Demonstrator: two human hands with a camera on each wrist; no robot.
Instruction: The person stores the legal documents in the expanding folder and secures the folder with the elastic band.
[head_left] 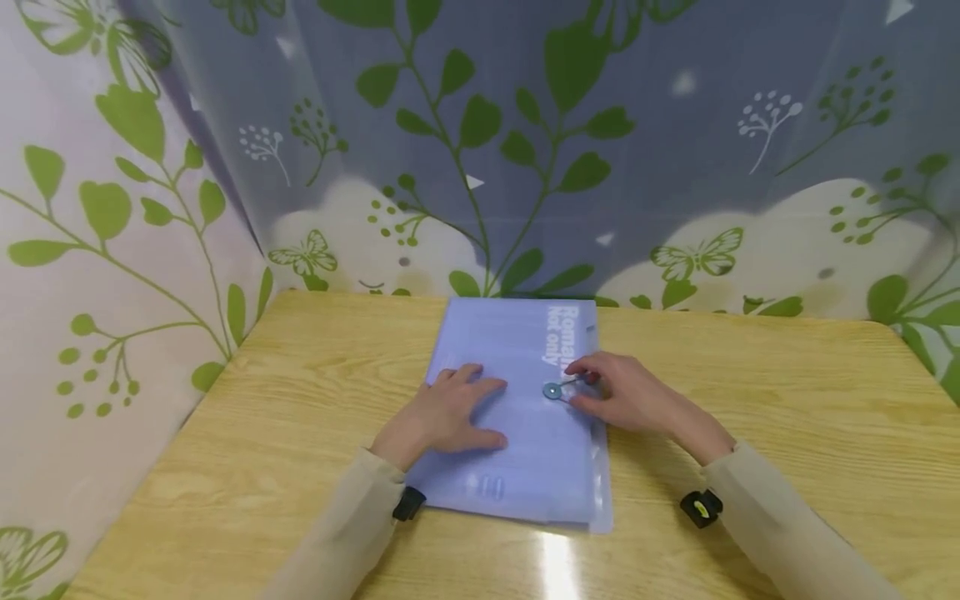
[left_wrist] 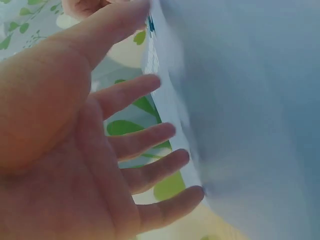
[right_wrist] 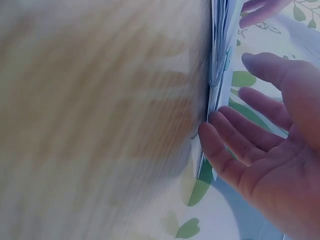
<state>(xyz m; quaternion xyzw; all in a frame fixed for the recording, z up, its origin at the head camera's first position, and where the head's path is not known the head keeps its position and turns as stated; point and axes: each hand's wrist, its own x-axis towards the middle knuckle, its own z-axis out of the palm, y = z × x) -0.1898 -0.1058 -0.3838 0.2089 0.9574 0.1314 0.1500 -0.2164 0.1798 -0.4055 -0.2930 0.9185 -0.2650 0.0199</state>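
Observation:
A periwinkle-blue document folder (head_left: 517, 342) lies flat on the table, with white lettering along its right side and a clear strip at its right edge. My left hand (head_left: 453, 412) rests on the folder's left half with fingers spread; the left wrist view shows the fingertips (left_wrist: 196, 194) at its surface. Near the folder's right edge is a round teal button (head_left: 552, 391), from which a thin cord runs toward the edge. My right hand (head_left: 630, 393) is beside it, thumb and fingers apart around the cord. In the right wrist view the cord (right_wrist: 214, 84) loops at the layered edge, close to the fingers.
The folder lies on a wood-grain table (head_left: 757, 392), its far end near the back edge. Behind and to the left hangs a curtain (head_left: 675, 125) printed with green leaves and butterflies. Each sleeve carries a small black device (head_left: 702, 507) at the wrist.

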